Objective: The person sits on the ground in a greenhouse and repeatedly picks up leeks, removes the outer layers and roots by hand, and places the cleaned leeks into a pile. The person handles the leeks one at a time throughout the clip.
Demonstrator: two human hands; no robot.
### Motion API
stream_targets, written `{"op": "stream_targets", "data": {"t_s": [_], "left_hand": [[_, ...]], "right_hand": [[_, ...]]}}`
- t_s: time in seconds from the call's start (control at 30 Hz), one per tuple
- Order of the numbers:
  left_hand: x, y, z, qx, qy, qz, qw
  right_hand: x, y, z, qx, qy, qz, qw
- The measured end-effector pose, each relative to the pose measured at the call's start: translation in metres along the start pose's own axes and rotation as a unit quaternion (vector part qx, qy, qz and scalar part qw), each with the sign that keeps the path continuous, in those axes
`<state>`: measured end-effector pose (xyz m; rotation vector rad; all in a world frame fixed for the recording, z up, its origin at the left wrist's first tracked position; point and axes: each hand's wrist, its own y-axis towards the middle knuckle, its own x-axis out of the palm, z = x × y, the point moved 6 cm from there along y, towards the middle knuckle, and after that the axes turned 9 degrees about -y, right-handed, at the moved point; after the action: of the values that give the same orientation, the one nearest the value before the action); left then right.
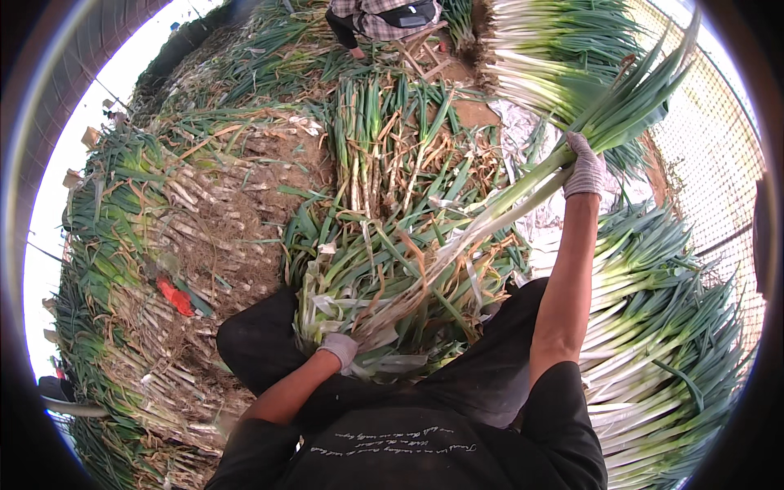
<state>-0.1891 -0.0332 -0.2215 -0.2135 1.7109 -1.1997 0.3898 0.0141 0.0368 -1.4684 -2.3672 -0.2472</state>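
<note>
My right hand [584,165], in a knitted work glove, is raised at the right and closed around the green upper part of long green onion stalks [527,187]. Their dark leaves fan out beyond my fist, while the pale shanks slant down to the left. The root ends [383,321] are blurred and reach close to my gloved left hand [339,350], low between my knees. Its fingers are hidden from me, so whether it grips the roots or a loose leaf cannot be made out. Below the stalks lies a heap of stripped leaves and husks [349,288].
Rooty, untrimmed onions [184,220] cover the ground at left, with a red scrap [175,296] among them. Several stalks [361,141] lie ahead. Clean white-shanked onions [637,343] are stacked at right, and another stack [551,55] lies farther off. Beyond sits another person [386,18] on a wooden stool [422,52].
</note>
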Motion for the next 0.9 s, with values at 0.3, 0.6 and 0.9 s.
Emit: {"op": "stream_targets", "data": {"t_s": [0.3,0.6,0.9], "left_hand": [[-0.060,-0.043,0.012,0.061,0.013,-0.136,0.989],[-0.393,-0.079,0.158,0.381,-0.502,0.325,0.706],[-0.413,-0.039,0.148,0.315,-0.623,0.239,0.675]], "right_hand": [[-0.019,0.001,-0.020,0.000,0.069,-0.062,0.996],[0.081,-0.084,0.030,0.147,0.208,-0.329,0.909],[0.111,-0.107,0.069,0.241,0.261,-0.423,0.833]]}}
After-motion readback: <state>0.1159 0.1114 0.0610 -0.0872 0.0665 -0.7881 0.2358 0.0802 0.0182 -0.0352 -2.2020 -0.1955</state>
